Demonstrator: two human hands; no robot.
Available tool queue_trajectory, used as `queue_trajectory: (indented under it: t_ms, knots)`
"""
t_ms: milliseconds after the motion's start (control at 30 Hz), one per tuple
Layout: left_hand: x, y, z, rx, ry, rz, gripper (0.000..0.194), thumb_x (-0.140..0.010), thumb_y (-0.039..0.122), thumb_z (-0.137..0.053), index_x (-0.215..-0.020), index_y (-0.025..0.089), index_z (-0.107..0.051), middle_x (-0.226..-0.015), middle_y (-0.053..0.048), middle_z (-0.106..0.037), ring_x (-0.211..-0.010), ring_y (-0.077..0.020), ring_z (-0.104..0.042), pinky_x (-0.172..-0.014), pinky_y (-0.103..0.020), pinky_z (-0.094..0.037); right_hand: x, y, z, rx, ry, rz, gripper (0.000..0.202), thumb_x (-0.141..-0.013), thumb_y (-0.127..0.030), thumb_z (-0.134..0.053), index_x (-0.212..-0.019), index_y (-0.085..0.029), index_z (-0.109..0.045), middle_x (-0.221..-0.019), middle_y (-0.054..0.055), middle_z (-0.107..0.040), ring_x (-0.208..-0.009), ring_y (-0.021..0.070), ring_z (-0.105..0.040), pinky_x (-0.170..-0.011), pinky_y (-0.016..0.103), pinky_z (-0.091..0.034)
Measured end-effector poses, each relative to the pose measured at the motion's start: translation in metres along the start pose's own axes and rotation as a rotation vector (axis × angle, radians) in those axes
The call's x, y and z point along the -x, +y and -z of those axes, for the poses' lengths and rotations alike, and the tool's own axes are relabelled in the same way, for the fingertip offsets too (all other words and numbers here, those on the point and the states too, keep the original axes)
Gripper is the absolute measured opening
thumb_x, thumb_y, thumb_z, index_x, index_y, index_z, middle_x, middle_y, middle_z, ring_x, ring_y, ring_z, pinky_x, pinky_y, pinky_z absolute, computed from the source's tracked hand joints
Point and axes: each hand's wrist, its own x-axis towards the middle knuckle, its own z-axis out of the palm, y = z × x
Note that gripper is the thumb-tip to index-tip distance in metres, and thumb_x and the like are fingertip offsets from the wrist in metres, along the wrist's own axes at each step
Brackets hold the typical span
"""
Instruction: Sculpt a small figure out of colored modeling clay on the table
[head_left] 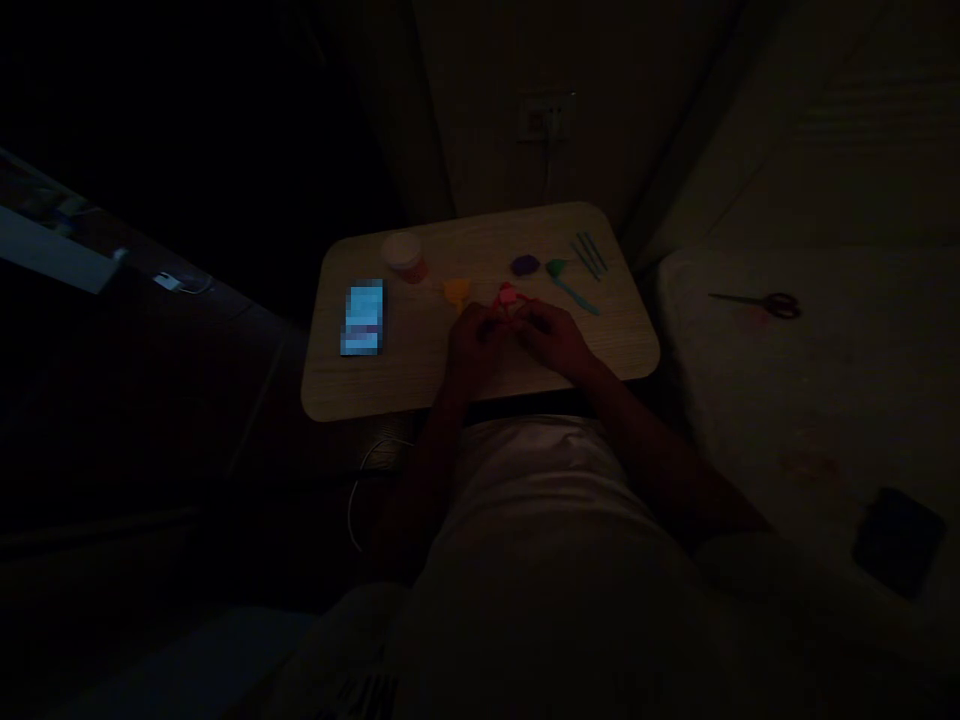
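In dim light, both hands meet over the front half of a small wooden table (420,380). A bright pink-red piece (508,293) shows at the fingertips, its exact shape too dark to tell. My left hand (472,345) has its fingers curled against the piece's left side. From the right, my right hand (553,338) pinches the same piece. An orange item (456,291) lies just beyond my left hand. Behind my right hand are a purple lump (525,265), a green piece (556,267) and a light blue stick tool (577,296).
A lit phone (363,317) lies at the table's left, with a white-lidded tub (405,256) behind it. Several thin sticks (589,256) rest at the back right. Scissors (772,304) and a dark blue item (898,540) lie on the pale surface to the right.
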Motion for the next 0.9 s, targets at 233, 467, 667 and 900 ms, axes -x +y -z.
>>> queue_trajectory:
  t_ms: [233,467,667,900]
  knots:
    - [-0.0007,0.0036,0.0014,-0.021,-0.018,0.008,0.015,-0.093,0.034,-0.071,-0.086,0.022,-0.065,-0.089,-0.003,-0.065,-0.084,-0.0175,-0.061,-0.078,-0.032,-0.051,0.0005,0.0004,-0.0003,0.037,0.013,-0.013,0.03,-0.089,-0.05,-0.068,-0.084,-0.02,-0.069,-0.081,0.002,-0.068,-0.073,0.0166,-0.056,-0.07,0.03,-0.045]
    - [-0.0002,0.0031,0.0013,-0.006,-0.022,0.02,0.018,-0.093,0.037,-0.071,-0.084,0.022,-0.066,-0.088,-0.002,-0.065,-0.082,-0.0165,-0.06,-0.076,-0.031,-0.05,0.0002,0.0028,0.0002,0.029,0.007,-0.006,0.029,-0.089,-0.049,-0.068,-0.086,-0.02,-0.071,-0.082,0.003,-0.069,-0.073,0.0168,-0.056,-0.068,0.031,-0.045]
    - [0.0,0.0056,0.0021,0.004,-0.027,0.035,0.02,-0.091,0.035,-0.074,-0.08,0.021,-0.065,-0.082,-0.001,-0.063,-0.078,-0.0158,-0.06,-0.073,-0.03,-0.049,0.0003,0.0012,-0.0001,0.005,0.002,-0.007,0.031,-0.09,-0.049,-0.067,-0.084,-0.02,-0.069,-0.08,0.002,-0.067,-0.071,0.0162,-0.056,-0.069,0.031,-0.044]
    - [0.001,0.0019,-0.0001,0.004,-0.019,0.051,0.012,-0.09,0.029,-0.073,-0.084,0.021,-0.066,-0.086,-0.001,-0.066,-0.081,-0.0159,-0.062,-0.075,-0.029,-0.05,0.0002,-0.0011,0.0,0.008,0.007,-0.009,0.028,-0.091,-0.047,-0.067,-0.086,-0.019,-0.069,-0.082,0.002,-0.068,-0.074,0.0164,-0.056,-0.071,0.03,-0.044]
